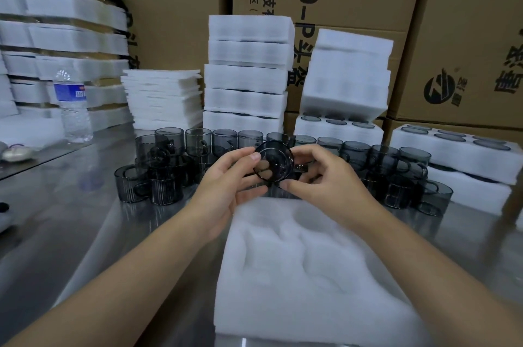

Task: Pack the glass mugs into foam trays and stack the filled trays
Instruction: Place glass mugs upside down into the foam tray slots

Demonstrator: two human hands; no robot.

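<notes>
Steel tabletop [85, 219]: foam tray [305, 276] at the near edge, pockets unfilled. Filled stacks [246, 77] along the far edge. Loose mugs [158, 185] in rows across the middle.

Left hand [226, 185] and right hand [322, 176] both pinch one mug [276, 162] by its round wall. It is tipped on its side, above the tray's far edge.

Probably light, rigid, slick and breakable. The wall looks a safer hold than the handle.

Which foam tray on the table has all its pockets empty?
The nearest foam tray, lying flat in the foreground: its pockets are bare foam. The open trays at right rear show dark mug rims in theirs.
</notes>
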